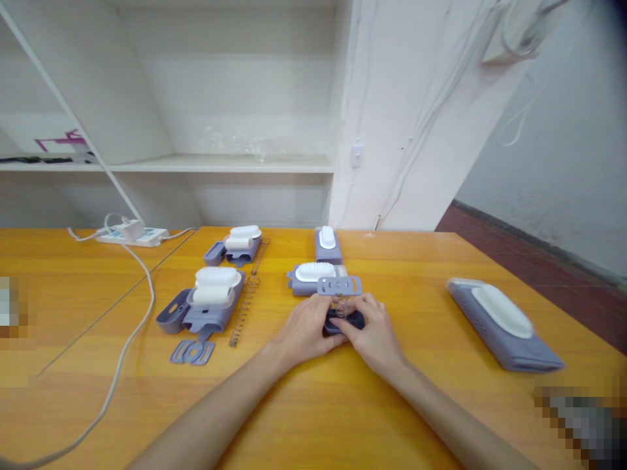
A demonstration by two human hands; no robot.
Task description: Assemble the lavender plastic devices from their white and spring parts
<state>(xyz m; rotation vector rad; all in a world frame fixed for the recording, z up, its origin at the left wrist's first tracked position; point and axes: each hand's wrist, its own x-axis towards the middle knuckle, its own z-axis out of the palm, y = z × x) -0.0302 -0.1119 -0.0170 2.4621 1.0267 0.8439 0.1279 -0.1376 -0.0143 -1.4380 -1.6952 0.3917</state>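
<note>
My left hand (304, 326) is closed around the side of an oval grey-purple cup (353, 322) with a dark inside. My right hand (377, 331) grips the other side, its thumb reaching into the cup by the foot of a metal coil spring (341, 305). The spring stands upright from the cup, and a slotted grey-purple plate (339, 286) sits at its top. Just behind the plate lies a grey-purple case with a white bristled brush (316, 271). The fingers hide part of the cup.
To the left lie brush sets with white rollers (213, 297), long springs (243, 310) and a slotted plate (192, 352). Cases with white pads stand behind (327, 240) and at right (504, 313). A white cable (142, 313) runs from a power strip (142, 236).
</note>
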